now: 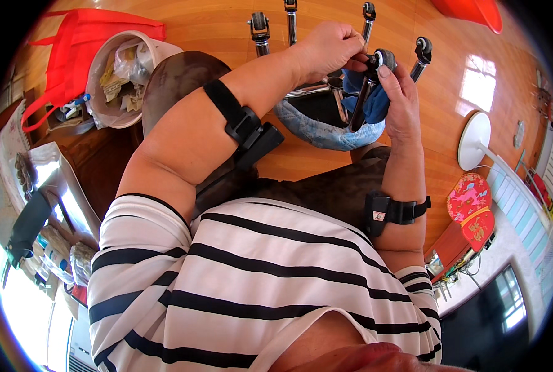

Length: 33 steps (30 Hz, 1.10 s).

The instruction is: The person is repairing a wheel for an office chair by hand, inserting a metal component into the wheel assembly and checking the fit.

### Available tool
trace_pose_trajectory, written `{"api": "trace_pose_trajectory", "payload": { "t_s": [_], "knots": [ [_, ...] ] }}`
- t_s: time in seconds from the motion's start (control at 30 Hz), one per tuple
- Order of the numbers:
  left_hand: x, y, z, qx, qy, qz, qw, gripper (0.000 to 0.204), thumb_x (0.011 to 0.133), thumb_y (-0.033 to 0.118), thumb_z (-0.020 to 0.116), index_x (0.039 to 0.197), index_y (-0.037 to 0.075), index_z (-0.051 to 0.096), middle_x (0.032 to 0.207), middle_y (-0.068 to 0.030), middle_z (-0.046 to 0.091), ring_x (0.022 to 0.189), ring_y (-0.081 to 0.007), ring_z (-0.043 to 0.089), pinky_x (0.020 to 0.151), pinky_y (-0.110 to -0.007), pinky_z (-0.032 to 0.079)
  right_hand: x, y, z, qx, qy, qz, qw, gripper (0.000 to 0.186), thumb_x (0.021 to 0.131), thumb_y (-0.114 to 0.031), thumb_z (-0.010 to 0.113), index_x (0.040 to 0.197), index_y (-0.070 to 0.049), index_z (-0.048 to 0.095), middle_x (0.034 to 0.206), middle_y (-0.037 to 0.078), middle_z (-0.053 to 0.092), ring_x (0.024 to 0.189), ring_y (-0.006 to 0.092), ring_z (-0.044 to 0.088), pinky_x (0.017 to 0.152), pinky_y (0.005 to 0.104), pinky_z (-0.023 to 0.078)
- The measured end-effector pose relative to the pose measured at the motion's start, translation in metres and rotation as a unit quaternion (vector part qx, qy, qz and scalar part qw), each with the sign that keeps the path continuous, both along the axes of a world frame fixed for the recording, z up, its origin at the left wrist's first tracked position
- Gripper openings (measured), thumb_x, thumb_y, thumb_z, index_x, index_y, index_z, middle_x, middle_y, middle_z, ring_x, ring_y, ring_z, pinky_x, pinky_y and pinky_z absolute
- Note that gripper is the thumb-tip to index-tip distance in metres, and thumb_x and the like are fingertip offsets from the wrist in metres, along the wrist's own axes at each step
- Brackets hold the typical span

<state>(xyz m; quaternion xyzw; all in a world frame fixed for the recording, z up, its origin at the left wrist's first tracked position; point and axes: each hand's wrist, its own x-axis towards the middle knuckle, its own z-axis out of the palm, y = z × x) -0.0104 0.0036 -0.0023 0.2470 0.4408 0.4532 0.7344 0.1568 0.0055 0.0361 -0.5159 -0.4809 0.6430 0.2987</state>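
Observation:
A wheeled stool or chair lies upside down in front of me, its chrome legs pointing up around a seat with a blue patterned cover (332, 136). My right hand (403, 102) holds the nearest caster wheel (385, 59), thumb against its side. My left hand (335, 49) reaches the same caster from the left, its fingertips pinched at the wheel's edge. Whatever they pinch, if anything, is too small to make out. A dark blue cloth (375, 105) hangs around the leg below the caster, beside my right palm.
Other casters (259, 25) stand up on their legs beyond my hands. At the left are a lined waste bin (165, 53) with rubbish inside and a red bag (71, 53). A white round base (474, 141) with a pole and a red ornament (468, 208) are at the right.

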Motion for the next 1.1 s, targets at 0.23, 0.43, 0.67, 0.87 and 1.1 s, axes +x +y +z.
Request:
{"api": "trace_pose_trajectory", "payload": {
  "t_s": [0.23,0.43,0.67,0.87,1.1],
  "knots": [
    [-0.005,0.0,0.003,-0.019,-0.042,0.024,0.999,0.015,0.091,0.01,0.049,0.089,-0.003,0.055,0.087,-0.0121,0.059,0.082,-0.0193,0.063,0.075,-0.029,0.056,0.003,0.001,-0.003,0.0,0.001,0.0,1.0,0.037,0.084,-0.024,0.067,0.109,0.002,0.056,0.095,0.003,0.059,0.089,0.0096,0.052,0.082,0.0235,0.041],
    [-0.008,0.001,0.001,-0.032,-0.062,0.025,0.997,0.014,0.09,0.01,0.049,0.088,-0.003,0.055,0.086,-0.012,0.06,0.081,-0.0193,0.064,0.073,-0.029,0.057,0.002,0.0,0.0,-0.001,-0.005,0.001,1.0,0.038,0.084,-0.024,0.068,0.109,0.002,0.056,0.093,0.003,0.06,0.087,0.0094,0.053,0.081,0.0233,0.041],
    [-0.01,0.002,0.006,-0.051,-0.066,0.032,0.996,0.016,0.09,0.011,0.049,0.087,-0.004,0.054,0.085,-0.0124,0.06,0.081,-0.0208,0.065,0.071,-0.028,0.057,0.004,0.0,-0.002,0.001,0.002,0.0,1.0,0.036,0.085,-0.026,0.067,0.106,0.001,0.058,0.091,0.002,0.06,0.084,0.0086,0.052,0.078,0.0224,0.041],
    [-0.013,0.002,0.002,-0.048,-0.087,0.048,0.994,0.015,0.091,0.011,0.048,0.086,-0.003,0.053,0.087,-0.0124,0.06,0.084,-0.0227,0.066,0.072,-0.028,0.057,0.004,0.0,-0.005,-0.004,-0.002,-0.004,1.0,0.037,0.085,-0.028,0.067,0.105,0.001,0.059,0.089,0.002,0.059,0.083,0.0084,0.051,0.076,0.0219,0.041],
    [-0.014,0.005,0.001,-0.039,-0.088,0.044,0.994,0.016,0.092,0.012,0.047,0.087,-0.002,0.053,0.088,-0.0122,0.059,0.084,-0.0224,0.066,0.071,-0.028,0.057,0.007,0.0,-0.007,0.002,-0.024,-0.012,1.0,0.041,0.084,-0.032,0.068,0.106,0.002,0.058,0.088,0.002,0.059,0.081,0.0081,0.051,0.074,0.0216,0.041]
  ]
}}
